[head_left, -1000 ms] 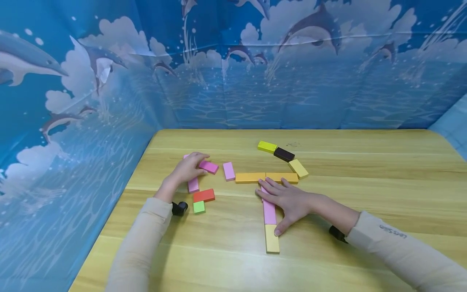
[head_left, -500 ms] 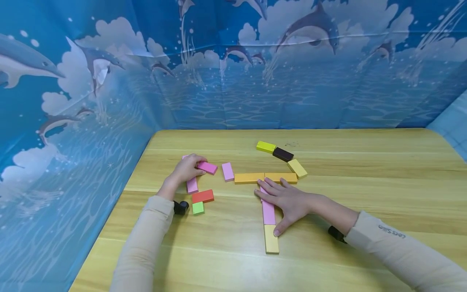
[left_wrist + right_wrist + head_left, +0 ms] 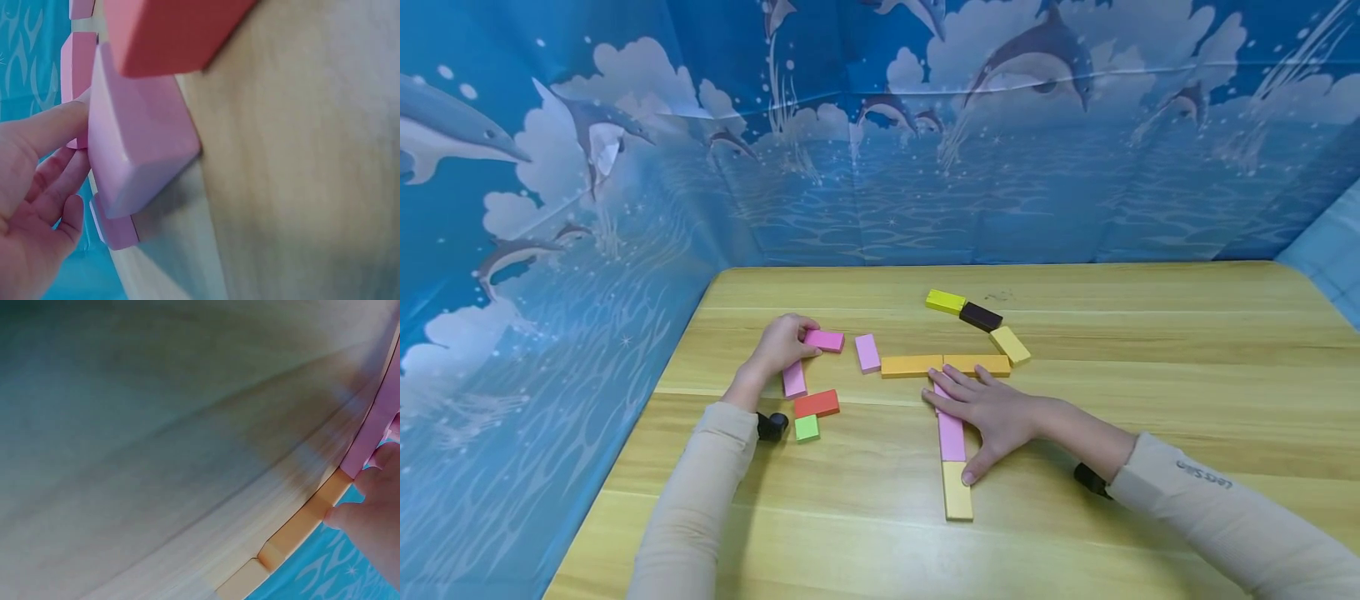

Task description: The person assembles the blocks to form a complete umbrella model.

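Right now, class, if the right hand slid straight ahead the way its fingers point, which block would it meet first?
Probably the orange rectangular wooden block: the right hand rests on the long pink block, fingers pointing up-left at it, though depth is unclear.

The table (image 3: 1150,350) is pale wood with a visible grain and a smooth, faintly shiny finish. The blocks, such as the pink block (image 3: 824,340) and the red block (image 3: 817,403), look like painted wood, matt and smooth-edged. The far backdrop (image 3: 925,167) is creased printed cloth.
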`<action>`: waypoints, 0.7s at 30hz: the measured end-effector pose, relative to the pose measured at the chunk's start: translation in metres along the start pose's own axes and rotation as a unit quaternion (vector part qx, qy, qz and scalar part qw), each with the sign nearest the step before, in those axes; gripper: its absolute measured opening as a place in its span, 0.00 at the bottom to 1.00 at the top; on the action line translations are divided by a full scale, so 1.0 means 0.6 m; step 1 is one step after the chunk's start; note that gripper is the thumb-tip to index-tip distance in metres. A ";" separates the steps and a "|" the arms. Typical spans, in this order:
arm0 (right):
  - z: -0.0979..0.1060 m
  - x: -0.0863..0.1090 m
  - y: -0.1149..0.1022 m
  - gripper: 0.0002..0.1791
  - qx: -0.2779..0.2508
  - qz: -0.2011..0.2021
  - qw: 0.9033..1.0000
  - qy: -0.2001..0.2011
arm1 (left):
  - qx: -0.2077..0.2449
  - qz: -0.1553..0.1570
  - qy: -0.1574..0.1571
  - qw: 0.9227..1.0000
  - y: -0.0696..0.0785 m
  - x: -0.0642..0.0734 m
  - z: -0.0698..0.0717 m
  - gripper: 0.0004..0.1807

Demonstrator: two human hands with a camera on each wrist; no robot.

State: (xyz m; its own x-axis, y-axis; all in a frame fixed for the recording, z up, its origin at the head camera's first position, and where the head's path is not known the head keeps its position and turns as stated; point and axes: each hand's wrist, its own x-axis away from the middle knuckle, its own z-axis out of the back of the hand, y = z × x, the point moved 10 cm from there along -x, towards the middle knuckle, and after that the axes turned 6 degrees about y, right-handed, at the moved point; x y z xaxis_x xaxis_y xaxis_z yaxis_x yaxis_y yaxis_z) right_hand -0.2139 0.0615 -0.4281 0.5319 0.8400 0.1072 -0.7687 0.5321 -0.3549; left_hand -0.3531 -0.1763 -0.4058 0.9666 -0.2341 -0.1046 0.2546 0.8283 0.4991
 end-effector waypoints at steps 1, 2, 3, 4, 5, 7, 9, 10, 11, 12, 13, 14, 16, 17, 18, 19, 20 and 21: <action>0.001 0.000 -0.001 0.63 0.001 0.002 1.000 0.001 | 0.002 0.004 0.002 1.000 0.001 0.000 0.001 0.22; 0.001 0.000 -0.001 0.63 0.004 0.004 1.000 0.002 | 0.006 0.009 0.004 1.000 0.002 -0.001 0.002 0.22; 0.002 0.000 -0.001 0.63 0.004 0.005 1.000 0.003 | 0.011 0.014 0.006 1.000 0.002 -0.001 0.004 0.22; 0.002 0.000 -0.001 0.63 0.005 0.006 1.000 0.004 | 0.014 0.018 0.009 1.000 0.004 -0.002 0.006 0.22; 0.002 -0.001 -0.001 0.63 0.005 0.007 1.000 0.005 | 0.018 0.023 0.013 0.999 0.005 -0.003 0.007 0.22; 0.004 -0.001 -0.002 0.62 0.005 0.009 1.000 0.006 | 0.025 0.029 0.020 0.999 0.007 -0.006 0.010 0.22; 0.005 -0.001 -0.003 0.62 0.005 0.009 1.000 0.005 | 0.026 0.033 0.027 0.999 0.010 -0.009 0.011 0.22; 0.005 -0.002 -0.002 0.62 0.004 0.009 1.000 0.006 | 0.024 0.034 0.030 0.999 0.012 -0.011 0.011 0.22; 0.005 -0.002 -0.002 0.62 0.004 0.009 1.000 0.006 | 0.022 0.034 0.034 0.999 0.014 -0.013 0.010 0.22; 0.006 -0.002 -0.002 0.62 0.004 0.010 1.000 0.007 | 0.021 0.035 0.036 0.999 0.016 -0.015 0.010 0.22; 0.006 -0.002 -0.002 0.62 0.004 0.009 1.000 0.006 | 0.020 0.035 0.038 0.998 0.018 -0.017 0.009 0.22; 0.005 -0.002 -0.001 0.62 0.004 0.008 1.000 0.005 | 0.016 0.033 0.041 0.998 0.021 -0.019 0.008 0.22; 0.005 -0.002 -0.001 0.63 0.002 0.007 1.000 0.005 | 0.014 0.033 0.048 0.998 0.025 -0.023 0.007 0.22; 0.004 -0.001 0.000 0.63 0.003 0.006 1.000 0.003 | 0.016 0.034 0.050 0.998 0.027 -0.024 0.007 0.22; 0.003 -0.001 0.001 0.63 0.003 0.005 1.000 0.002 | 0.018 0.037 0.053 0.998 0.028 -0.026 0.006 0.22; 0.003 -0.001 0.001 0.63 0.002 0.004 1.000 0.001 | 0.021 0.038 0.057 0.997 0.030 -0.027 0.006 0.21; 0.002 -0.001 0.001 0.63 0.003 0.005 1.000 0.001 | 0.025 0.038 0.060 0.997 0.032 -0.028 0.006 0.21; 0.002 -0.001 0.001 0.63 0.002 0.005 1.000 0.001 | 0.032 0.041 0.062 0.997 0.034 -0.029 0.005 0.20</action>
State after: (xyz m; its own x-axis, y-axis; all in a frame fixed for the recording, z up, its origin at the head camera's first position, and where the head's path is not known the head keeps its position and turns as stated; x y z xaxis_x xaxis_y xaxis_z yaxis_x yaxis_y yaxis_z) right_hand -0.2150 0.0612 -0.4275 0.5248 0.8452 0.1011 -0.7755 0.5237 -0.3527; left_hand -0.3650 -0.1567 -0.3910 0.9812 -0.0995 -0.1652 0.1767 0.8071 0.5633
